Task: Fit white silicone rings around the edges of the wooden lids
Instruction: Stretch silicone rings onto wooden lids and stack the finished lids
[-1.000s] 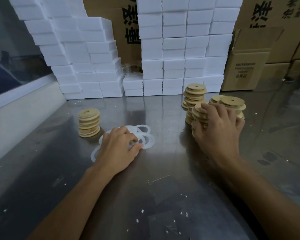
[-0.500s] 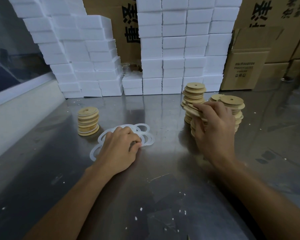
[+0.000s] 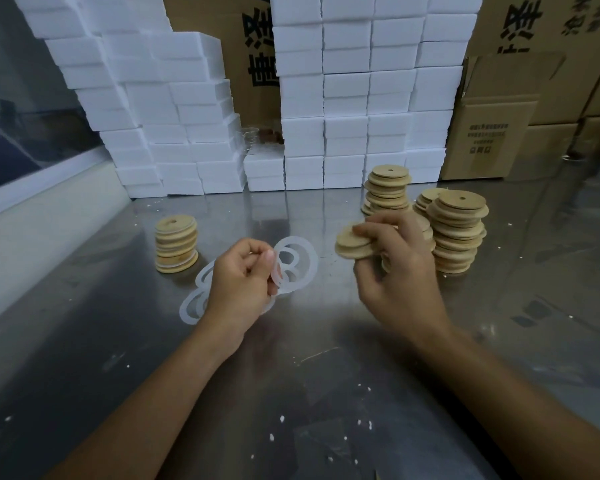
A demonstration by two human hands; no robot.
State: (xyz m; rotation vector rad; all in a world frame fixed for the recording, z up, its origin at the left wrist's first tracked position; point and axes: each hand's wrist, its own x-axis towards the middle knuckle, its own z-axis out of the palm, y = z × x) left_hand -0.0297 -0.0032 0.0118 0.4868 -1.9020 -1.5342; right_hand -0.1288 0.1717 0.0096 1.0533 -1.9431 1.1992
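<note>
Lid (image 3: 355, 244) now lifted off the stacks (image 3: 456, 233), pinched in the right hand (image 3: 400, 271) grip, just left of them. Ring (image 3: 277, 271) raised from the pile (image 3: 201, 299) below, pinched in the left hand (image 3: 243, 282) grip. Both parts clear of the counter (image 3: 309, 375), near each other, not yet joined; fitting likely next. Finished stack (image 3: 176, 244) left of both.

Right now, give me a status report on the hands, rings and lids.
Left hand pinches one silicone ring. Right hand grips a wooden lid, lifted off the table. Ring not yet fitted. Nothing between them.
</note>
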